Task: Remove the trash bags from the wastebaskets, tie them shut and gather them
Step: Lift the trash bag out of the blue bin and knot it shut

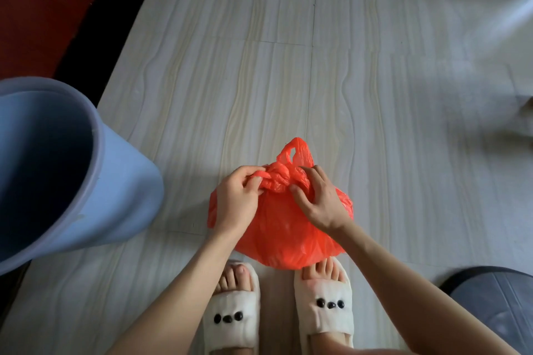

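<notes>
A full orange-red plastic trash bag [284, 232] sits on the pale floor just in front of my feet. Its handles are twisted together into a knot [278, 179] at the top, and one handle loop [297, 153] sticks up behind the knot. My left hand [235, 200] pinches a strand of the bag at the knot's left side. On the knot's right side my right hand [318, 200] grips the bunched plastic, fingers curled over it. A light blue wastebasket [124, 181] stands to the left with no bag inside.
A dark grey bin or lid [496, 297] shows at the lower right. A red and black mat [43, 8] lies at the upper left. My feet in white slippers [233, 314] stand right behind the bag. Pale tiled floor [288, 66] stretches ahead.
</notes>
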Motion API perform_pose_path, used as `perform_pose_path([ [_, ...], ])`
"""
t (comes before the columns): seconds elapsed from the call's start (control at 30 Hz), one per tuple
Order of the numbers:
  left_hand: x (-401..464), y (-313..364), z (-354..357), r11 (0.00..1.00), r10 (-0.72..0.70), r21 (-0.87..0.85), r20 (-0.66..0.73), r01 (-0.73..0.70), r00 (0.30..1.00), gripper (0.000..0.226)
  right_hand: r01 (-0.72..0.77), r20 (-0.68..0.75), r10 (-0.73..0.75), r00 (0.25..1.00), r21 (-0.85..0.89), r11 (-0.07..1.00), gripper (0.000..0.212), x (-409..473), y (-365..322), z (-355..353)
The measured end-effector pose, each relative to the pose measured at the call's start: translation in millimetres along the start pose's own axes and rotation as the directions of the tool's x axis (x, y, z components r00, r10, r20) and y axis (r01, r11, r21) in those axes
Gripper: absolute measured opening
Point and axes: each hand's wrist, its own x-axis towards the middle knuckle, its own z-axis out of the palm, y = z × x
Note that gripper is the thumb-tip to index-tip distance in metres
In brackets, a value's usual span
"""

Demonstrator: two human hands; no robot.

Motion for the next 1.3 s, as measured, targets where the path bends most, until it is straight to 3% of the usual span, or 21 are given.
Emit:
perform_pose_path([
  [0.1, -1, 4, -6, 0.960, -0.204, -0.190, 0.024, 0.205, 0.979, 0.032, 0.017, 0.028, -0.016, 0.999, -0.012, 1.000, 0.064, -6, -1, -3],
  [0.23, 2, 7, -12, 0.911, -0.321, -0.239, 0.103, 0.336, 0.942, 0.024, -0.017, -0.070, 0.018, 0.997, 0.020, 1.000, 0.050, -3, 1, -5],
  [0.33, 5, -6, -23, 0.944, -0.306, -0.105, 0.080, 0.313, 0.949, 0.020, 0.000, -0.136, -0.018, 0.991, -0.134, 0.991, 0.043, 1, 12, -13],
  [0.43, 3, -17, -41, 0.967, -0.228, 0.138, 0.096, 0.214, 0.969, 0.032, 0.149, -0.037, -0.176, 0.984, -0.382, 0.912, 0.038, 1, 28, -23],
  [0.53, 0, -23, -54, 0.916, -0.132, 0.393, 0.116, 0.077, 0.984, 0.043, 0.240, 0.021, -0.262, 0.965, -0.477, 0.845, 0.035, 1, 35, -27],
  [0.63, -2, -26, -64, 0.840, -0.058, 0.542, 0.082, 0.004, 0.995, 0.048, 0.211, 0.002, -0.256, 0.967, -0.574, 0.791, 0.022, 4, 40, -32],
  [0.77, -5, -28, -82, 0.779, -0.075, 0.626, 0.026, 0.043, 0.997, 0.045, 0.147, -0.031, -0.219, 0.975, -0.652, 0.744, 0.018, 2, 55, -49],
  [1.03, 0, -54, -89, 0.797, -0.181, 0.578, -0.046, 0.174, 0.982, 0.043, 0.049, -0.085, -0.149, 0.985, -0.692, 0.720, 0.024, -6, 79, -54],
  [1.13, -1, -66, -84, 0.871, -0.181, 0.451, -0.078, 0.197, 0.980, 0.044, -0.059, -0.131, -0.026, 0.991, -0.607, 0.792, 0.021, -11, 80, -44],
  [1.2, -4, -71, -78, 0.935, -0.312, 0.165, -0.037, 0.314, 0.949, 0.042, -0.212, -0.213, 0.136, 0.968, -0.394, 0.894, 0.019, -12, 77, -39],
  [1.3, -5, -67, -74, 0.774, -0.519, -0.304, 0.199, 0.555, 0.832, 0.056, -0.274, -0.336, 0.284, 0.898, 0.078, 0.959, 0.019, -11, 71, -33],
])
